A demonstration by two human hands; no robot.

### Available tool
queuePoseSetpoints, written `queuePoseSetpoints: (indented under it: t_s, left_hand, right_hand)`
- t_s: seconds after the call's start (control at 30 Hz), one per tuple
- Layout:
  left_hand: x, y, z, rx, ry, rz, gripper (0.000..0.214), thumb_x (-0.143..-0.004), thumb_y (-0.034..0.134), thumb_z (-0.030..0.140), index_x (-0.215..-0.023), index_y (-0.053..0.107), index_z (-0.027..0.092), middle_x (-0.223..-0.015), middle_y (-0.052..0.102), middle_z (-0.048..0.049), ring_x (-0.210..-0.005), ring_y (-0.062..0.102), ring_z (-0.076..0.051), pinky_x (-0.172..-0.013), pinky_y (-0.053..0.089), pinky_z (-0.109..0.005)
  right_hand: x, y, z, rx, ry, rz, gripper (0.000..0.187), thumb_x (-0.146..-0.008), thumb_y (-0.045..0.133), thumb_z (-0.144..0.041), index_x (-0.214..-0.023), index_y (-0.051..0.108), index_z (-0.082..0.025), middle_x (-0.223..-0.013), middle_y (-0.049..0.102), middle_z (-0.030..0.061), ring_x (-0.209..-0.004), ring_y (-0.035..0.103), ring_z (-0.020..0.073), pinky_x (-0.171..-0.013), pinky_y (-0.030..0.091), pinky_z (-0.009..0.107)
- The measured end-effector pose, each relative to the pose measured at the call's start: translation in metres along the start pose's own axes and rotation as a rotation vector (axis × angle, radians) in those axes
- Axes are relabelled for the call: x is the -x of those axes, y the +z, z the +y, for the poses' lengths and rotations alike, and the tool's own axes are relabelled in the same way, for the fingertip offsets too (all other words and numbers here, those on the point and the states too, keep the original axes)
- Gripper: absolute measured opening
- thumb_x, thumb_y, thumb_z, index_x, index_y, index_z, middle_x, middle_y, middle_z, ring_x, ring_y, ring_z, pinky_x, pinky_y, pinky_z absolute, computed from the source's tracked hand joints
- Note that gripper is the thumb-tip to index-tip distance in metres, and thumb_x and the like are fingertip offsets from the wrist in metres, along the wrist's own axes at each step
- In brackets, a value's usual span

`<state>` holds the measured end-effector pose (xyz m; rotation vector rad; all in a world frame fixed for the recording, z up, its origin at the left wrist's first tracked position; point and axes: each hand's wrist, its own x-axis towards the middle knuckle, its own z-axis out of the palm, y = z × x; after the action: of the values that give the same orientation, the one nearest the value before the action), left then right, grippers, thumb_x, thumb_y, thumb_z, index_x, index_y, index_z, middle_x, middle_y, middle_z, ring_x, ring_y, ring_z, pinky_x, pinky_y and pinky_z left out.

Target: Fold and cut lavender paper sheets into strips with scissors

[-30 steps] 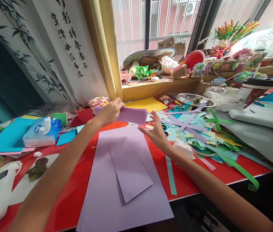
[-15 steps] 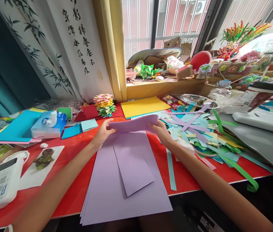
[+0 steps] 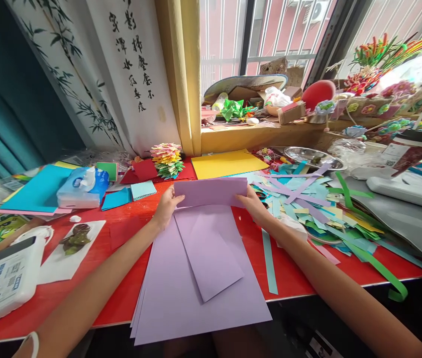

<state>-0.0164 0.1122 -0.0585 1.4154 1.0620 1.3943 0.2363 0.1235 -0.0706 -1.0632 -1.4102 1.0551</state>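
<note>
A folded strip of purple paper [image 3: 211, 192] is stretched level between my two hands, above the far end of a purple stack. My left hand [image 3: 166, 203] pinches its left end, thumb on the near face. At the right end my right hand [image 3: 253, 201] grips it the same way. Below lie several large purple sheets [image 3: 199, 318], overhanging the table's front edge. On top of them rests a smaller purple rectangle [image 3: 211, 258], set at a slant and pointing toward me.
Cut paper strips [image 3: 304, 199] are heaped on the right, beside a grey sheet-like surface [image 3: 393, 209]. Yellow paper [image 3: 228, 164] and a folded-paper stack [image 3: 167, 160] stand at the back. Leftward are a tissue pack [image 3: 84, 188], blue paper squares [image 3: 117, 198] and a white box [image 3: 7, 278].
The purple strip was bowed and tilted; now it is flatter, straighter and shows its broad face. Both hands still hold its ends. The whole view has shifted slightly.
</note>
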Motion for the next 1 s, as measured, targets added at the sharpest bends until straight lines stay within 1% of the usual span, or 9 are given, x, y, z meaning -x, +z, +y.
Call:
queuePoseSetpoints:
  t_s: [0.07,0.17,0.3,0.4,0.5,0.67,0.87,1.0]
  left_hand:
    - [0.002,0.001,-0.001,0.036,-0.026,-0.015,0.034,-0.069,0.058,0.022,-0.102,0.055,0.016,-0.102,0.064,-0.0055,-0.096,0.058,-0.019,-0.089,0.041,-0.035]
    - [0.003,0.002,-0.002,0.035,-0.066,-0.006,0.033,-0.068,0.059,0.023,-0.100,0.055,0.016,-0.102,0.064,-0.0053,-0.095,0.059,-0.020,-0.088,0.042,-0.036]
    - [0.001,0.001,-0.005,0.032,-0.051,0.026,0.029,-0.064,0.058,0.019,-0.093,0.057,0.017,-0.096,0.065,-0.0035,-0.090,0.059,-0.019,-0.084,0.044,-0.034]
    - [-0.001,-0.001,-0.008,0.020,-0.035,0.053,0.024,-0.063,0.057,0.017,-0.087,0.057,0.018,-0.092,0.065,-0.0020,-0.089,0.058,-0.017,-0.082,0.044,-0.031]
    - [-0.002,-0.002,-0.009,0.006,-0.039,0.053,0.025,-0.063,0.056,0.017,-0.088,0.056,0.018,-0.092,0.064,-0.0013,-0.089,0.058,-0.017,-0.081,0.044,-0.029]
    - [-0.003,-0.005,-0.014,-0.041,-0.096,0.069,0.030,-0.061,0.057,0.018,-0.091,0.055,0.017,-0.089,0.064,-0.0022,-0.085,0.059,-0.017,-0.078,0.045,-0.031]
    - [-0.005,-0.007,-0.017,-0.094,-0.136,0.061,0.035,-0.060,0.060,0.017,-0.095,0.057,0.017,-0.087,0.065,-0.0019,-0.085,0.059,-0.018,-0.079,0.045,-0.032]
    - [-0.005,-0.007,-0.011,-0.097,-0.159,0.040,0.032,-0.060,0.063,0.017,-0.092,0.058,0.016,-0.086,0.066,-0.0024,-0.084,0.061,-0.019,-0.080,0.047,-0.033]
  right_hand:
    - [0.000,0.000,0.001,-0.004,-0.001,-0.005,0.039,-0.072,0.049,-0.024,-0.111,0.045,-0.020,-0.109,0.055,0.0054,-0.103,0.050,0.0211,-0.092,0.038,0.040]
    - [0.000,0.001,0.001,-0.013,-0.002,-0.012,0.036,-0.073,0.047,-0.024,-0.109,0.045,-0.020,-0.107,0.054,0.0051,-0.100,0.051,0.0205,-0.090,0.039,0.040]
    - [-0.001,0.001,0.001,-0.015,-0.001,-0.005,0.039,-0.070,0.049,-0.022,-0.109,0.046,-0.020,-0.108,0.054,0.0051,-0.100,0.050,0.0213,-0.090,0.039,0.041]
    - [0.000,0.000,0.001,-0.036,-0.024,-0.007,0.038,-0.072,0.047,-0.023,-0.110,0.047,-0.021,-0.108,0.054,0.0048,-0.100,0.050,0.0208,-0.090,0.040,0.040]
    - [0.000,0.000,0.001,-0.018,-0.028,-0.026,0.039,-0.073,0.047,-0.023,-0.112,0.047,-0.022,-0.110,0.054,0.0048,-0.102,0.050,0.0204,-0.091,0.039,0.040]
    - [-0.001,0.001,0.004,0.048,-0.026,-0.029,0.040,-0.073,0.047,-0.023,-0.113,0.047,-0.021,-0.109,0.054,0.0046,-0.104,0.048,0.0206,-0.092,0.038,0.041]
    - [-0.004,-0.001,0.011,0.098,-0.059,0.014,0.029,-0.073,0.044,-0.022,-0.101,0.051,-0.019,-0.102,0.057,0.0047,-0.097,0.051,0.0202,-0.087,0.040,0.040]
    - [-0.005,-0.001,0.009,0.132,-0.120,0.064,0.024,-0.076,0.042,-0.022,-0.097,0.052,-0.019,-0.100,0.057,0.0053,-0.095,0.052,0.0202,-0.088,0.040,0.040]
